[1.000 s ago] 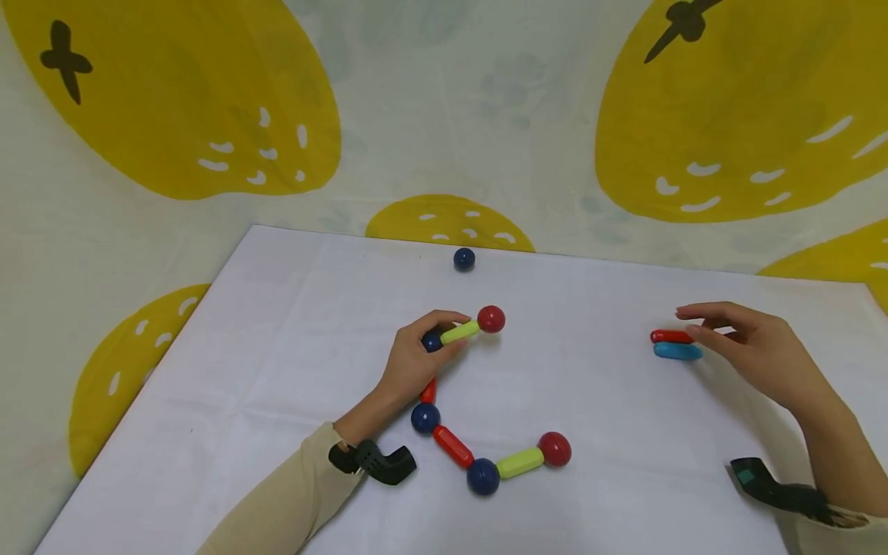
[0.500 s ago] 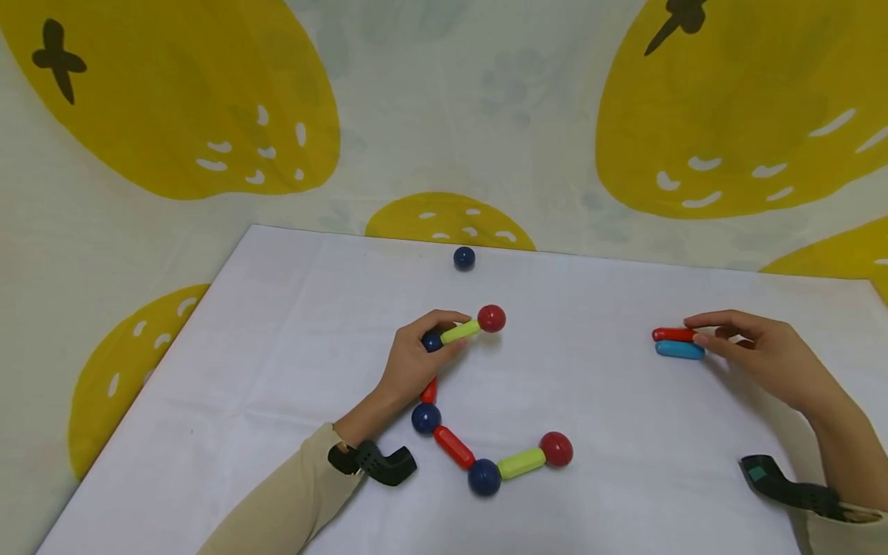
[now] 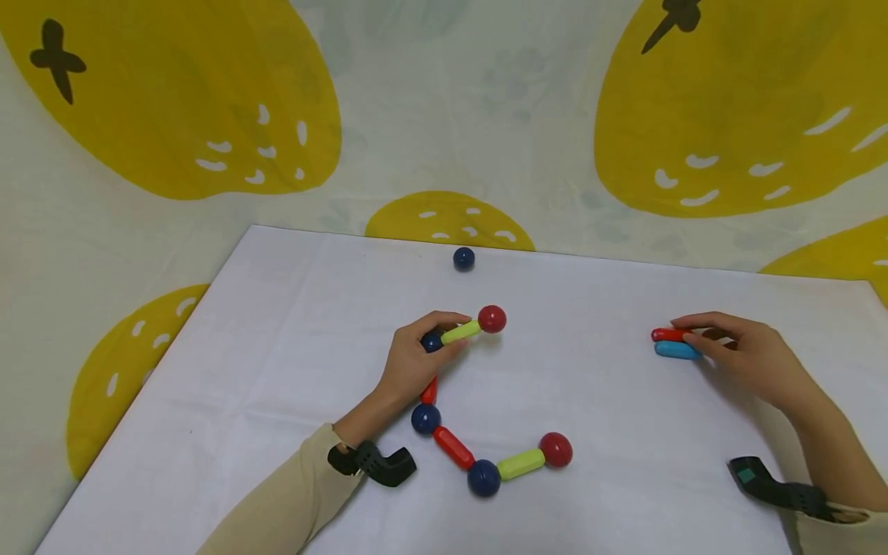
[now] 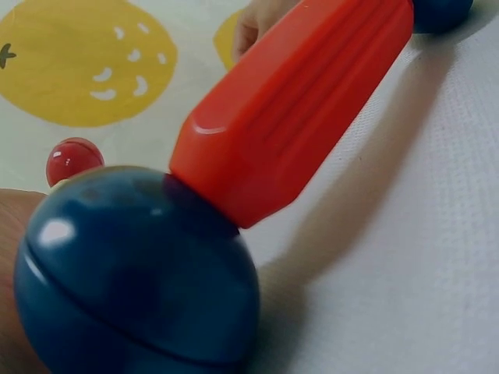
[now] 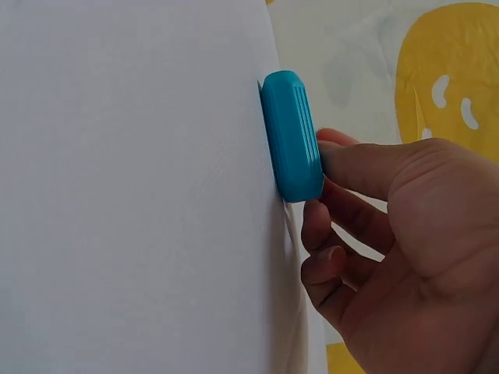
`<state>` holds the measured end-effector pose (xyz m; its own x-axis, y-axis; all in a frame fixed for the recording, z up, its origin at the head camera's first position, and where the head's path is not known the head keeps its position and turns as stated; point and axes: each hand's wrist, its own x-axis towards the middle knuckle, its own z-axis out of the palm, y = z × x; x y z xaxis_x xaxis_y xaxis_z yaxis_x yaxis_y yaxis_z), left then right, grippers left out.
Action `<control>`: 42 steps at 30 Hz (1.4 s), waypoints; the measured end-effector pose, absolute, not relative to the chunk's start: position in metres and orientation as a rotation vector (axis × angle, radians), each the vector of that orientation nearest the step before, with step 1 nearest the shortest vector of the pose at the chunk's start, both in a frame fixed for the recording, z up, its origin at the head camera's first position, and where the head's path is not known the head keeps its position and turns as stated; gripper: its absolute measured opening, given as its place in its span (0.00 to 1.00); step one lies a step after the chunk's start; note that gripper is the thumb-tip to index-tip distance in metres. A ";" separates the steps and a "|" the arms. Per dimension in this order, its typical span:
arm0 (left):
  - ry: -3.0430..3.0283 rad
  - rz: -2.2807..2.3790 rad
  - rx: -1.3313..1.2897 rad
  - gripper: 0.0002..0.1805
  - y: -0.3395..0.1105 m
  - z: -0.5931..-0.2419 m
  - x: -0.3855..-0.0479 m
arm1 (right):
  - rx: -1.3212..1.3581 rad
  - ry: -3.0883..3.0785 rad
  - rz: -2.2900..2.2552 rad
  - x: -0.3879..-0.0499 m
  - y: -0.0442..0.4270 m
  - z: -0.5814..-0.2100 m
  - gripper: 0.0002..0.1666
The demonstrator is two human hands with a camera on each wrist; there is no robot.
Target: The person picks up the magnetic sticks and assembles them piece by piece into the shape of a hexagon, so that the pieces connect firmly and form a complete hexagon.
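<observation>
My left hand [image 3: 414, 352] grips the upper end of a chain of magnetic sticks and balls, around a dark blue ball [image 3: 432, 341] and a yellow-green stick [image 3: 461, 331]. A red ball [image 3: 492, 318] tips that stick. From the hand the chain runs down through red sticks [image 3: 454, 447] and blue balls [image 3: 484, 478] to another yellow-green stick [image 3: 522, 464] and red ball [image 3: 556, 449]. At the right, my right hand [image 3: 745, 356] pinches a red stick [image 3: 667, 334] between thumb and index finger. A light blue stick [image 5: 293, 136] lies against it; in the right wrist view it hides the red one.
A loose dark blue ball [image 3: 464, 259] lies near the far edge of the white-covered table [image 3: 597, 370]. Behind the table hangs a cloth [image 3: 472, 116] with large yellow fruit prints. Dark wrist cameras [image 3: 385, 465] are strapped to both wrists.
My right hand has shifted slightly right and then back left over the red stick, its index finger coming lower. The left hand and the chain have stayed in place.
</observation>
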<state>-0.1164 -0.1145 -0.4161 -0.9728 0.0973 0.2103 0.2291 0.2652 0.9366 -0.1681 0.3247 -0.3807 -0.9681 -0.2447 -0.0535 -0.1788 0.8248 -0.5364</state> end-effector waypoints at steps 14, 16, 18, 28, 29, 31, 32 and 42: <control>-2.390 -1.839 -0.342 0.16 -0.116 -0.417 -0.116 | -0.351 2.853 -0.785 -0.167 0.325 -0.380 0.19; -2.389 -1.841 -0.343 0.16 -0.115 -0.416 -0.116 | -0.339 2.849 -0.819 -0.166 0.326 -0.380 0.19; -2.386 -1.842 -0.341 0.16 -0.115 -0.416 -0.117 | -0.337 2.841 -0.857 -0.166 0.325 -0.381 0.18; -2.403 -1.833 -0.318 0.15 -0.115 -0.415 -0.117 | -0.367 2.823 -0.891 -0.169 0.325 -0.382 0.18; -2.401 -1.836 -0.318 0.15 -0.115 -0.415 -0.117 | -0.368 2.828 -0.886 -0.169 0.325 -0.382 0.17; -2.400 -1.840 -0.319 0.16 -0.115 -0.414 -0.117 | -0.375 2.839 -0.882 -0.169 0.325 -0.381 0.17; -2.401 -1.842 -0.317 0.16 -0.115 -0.414 -0.117 | -0.379 2.848 -0.879 -0.169 0.325 -0.380 0.18; -2.416 -1.844 -0.282 0.16 -0.114 -0.412 -0.117 | -0.355 2.899 -1.042 -0.164 0.303 -0.362 0.16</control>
